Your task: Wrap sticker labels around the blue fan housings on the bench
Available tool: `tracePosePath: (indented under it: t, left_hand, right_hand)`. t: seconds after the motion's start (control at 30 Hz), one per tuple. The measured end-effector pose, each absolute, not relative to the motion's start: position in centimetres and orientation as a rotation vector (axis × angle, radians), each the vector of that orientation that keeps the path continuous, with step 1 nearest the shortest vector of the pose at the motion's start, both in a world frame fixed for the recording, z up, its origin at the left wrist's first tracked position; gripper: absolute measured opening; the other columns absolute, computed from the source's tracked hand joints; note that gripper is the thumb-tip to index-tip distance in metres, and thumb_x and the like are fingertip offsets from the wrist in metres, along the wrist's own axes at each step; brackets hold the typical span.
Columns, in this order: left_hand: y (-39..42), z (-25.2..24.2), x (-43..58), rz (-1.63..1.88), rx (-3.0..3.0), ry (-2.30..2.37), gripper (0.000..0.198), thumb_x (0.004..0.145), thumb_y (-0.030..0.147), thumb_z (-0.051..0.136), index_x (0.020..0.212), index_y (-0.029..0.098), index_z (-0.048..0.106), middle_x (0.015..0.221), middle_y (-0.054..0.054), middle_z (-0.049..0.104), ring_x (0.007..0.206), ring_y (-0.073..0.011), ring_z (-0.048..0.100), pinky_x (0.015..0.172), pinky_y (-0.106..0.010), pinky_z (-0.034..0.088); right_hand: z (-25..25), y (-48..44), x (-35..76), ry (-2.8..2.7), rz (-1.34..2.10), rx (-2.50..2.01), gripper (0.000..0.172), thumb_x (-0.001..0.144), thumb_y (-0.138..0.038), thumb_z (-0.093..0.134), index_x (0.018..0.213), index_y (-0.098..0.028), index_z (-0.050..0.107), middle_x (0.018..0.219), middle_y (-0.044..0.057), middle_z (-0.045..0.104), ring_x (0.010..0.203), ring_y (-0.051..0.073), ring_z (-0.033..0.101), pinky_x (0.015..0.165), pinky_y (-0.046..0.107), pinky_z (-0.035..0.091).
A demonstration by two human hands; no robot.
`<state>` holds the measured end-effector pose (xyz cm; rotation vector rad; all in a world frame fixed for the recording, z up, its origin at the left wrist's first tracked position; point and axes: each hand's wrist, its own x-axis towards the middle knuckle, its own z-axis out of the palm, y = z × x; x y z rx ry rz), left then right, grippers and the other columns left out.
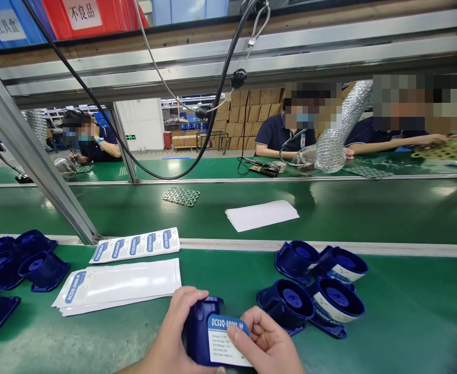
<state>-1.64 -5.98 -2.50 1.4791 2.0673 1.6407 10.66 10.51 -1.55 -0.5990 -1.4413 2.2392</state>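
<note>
A dark blue plastic housing is gripped in my left hand, thumb and fingers around its sides. My right hand pinches a white and blue label printed "DC52Q-5000L/H". The label lies against the housing's face, and my right thumb rests on its front. To the left lie label sheets, mostly bare backing with one label left at the end. Behind them is a fuller label sheet. Several blue housings stand at the right, some with labels on their sides.
More blue housings sit at the far left. On the green belt lie a white paper and a perforated metal sheet. A metal post and a hanging black cable cross the view. Co-workers sit opposite.
</note>
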Motion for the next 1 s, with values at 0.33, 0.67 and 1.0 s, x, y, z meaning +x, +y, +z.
tracePosePath:
  t: [0.33,0.67,1.0]
  left_hand:
    - [-5.8,-2.5,-1.3,1.663,1.437,2.053,0.1,0.068,0.056,0.097,0.15,0.039,0.042,0.137,-0.011,0.051,0.13,-0.0359,0.054,0.112,-0.055,0.049]
    - [-6.0,-1.9,-0.9,1.633,1.378,2.056,0.099,0.067,0.053,0.098,0.149,0.036,0.045,0.138,-0.012,0.051,0.131,-0.0364,0.054,0.114,-0.055,0.048]
    - [-5.8,-2.1,-1.0,1.712,1.426,2.164,0.092,0.07,0.051,0.097,0.147,0.037,0.047,0.138,-0.011,0.053,0.131,-0.0359,0.057,0.111,-0.053,0.051]
  right_hand:
    - [-1.2,10.3,10.7,-1.447,2.229,-0.627,0.058,0.064,-0.058,0.101,0.07,-0.021,0.057,0.062,-0.003,0.06,0.058,0.013,0.053,0.055,0.024,0.042]
    - [-0.5,10.2,10.7,-1.478,2.204,-0.656,0.058,0.063,-0.06,0.1,0.07,-0.021,0.058,0.062,-0.003,0.059,0.058,0.015,0.053,0.056,0.026,0.044]
    - [0.0,11.1,10.9,-1.855,1.773,-0.583,0.052,0.078,-0.068,0.085,0.067,-0.021,0.066,0.061,-0.002,0.054,0.056,0.015,0.046,0.053,0.028,0.038]
